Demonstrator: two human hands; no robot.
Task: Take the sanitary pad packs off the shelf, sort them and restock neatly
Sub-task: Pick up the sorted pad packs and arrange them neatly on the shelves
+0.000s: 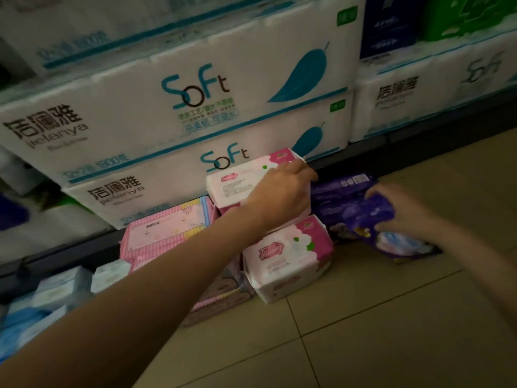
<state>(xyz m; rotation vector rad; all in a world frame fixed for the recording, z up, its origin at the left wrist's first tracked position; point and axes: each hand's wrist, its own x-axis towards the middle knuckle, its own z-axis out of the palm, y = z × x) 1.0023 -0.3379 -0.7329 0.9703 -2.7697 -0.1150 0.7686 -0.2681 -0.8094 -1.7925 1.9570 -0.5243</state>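
Sanitary pad packs lie stacked on the tiled floor in front of the shelf. My left hand (282, 191) grips the top white-and-pink pack (235, 183), which sits on a stack above another white-and-pink pack (282, 261). Left of them lies a pink striped pack (167, 228). My right hand (405, 211) holds a purple pack (375, 219), tilted and low over the floor. A second purple pack (335, 191) lies behind it against the shelf base.
Big white tissue bundles (167, 107) marked "Soft" fill the shelf above. Light blue packs (58, 287) lie at the lower left. A dark shelf base edge (363, 152) runs along the beige floor tiles (391, 317).
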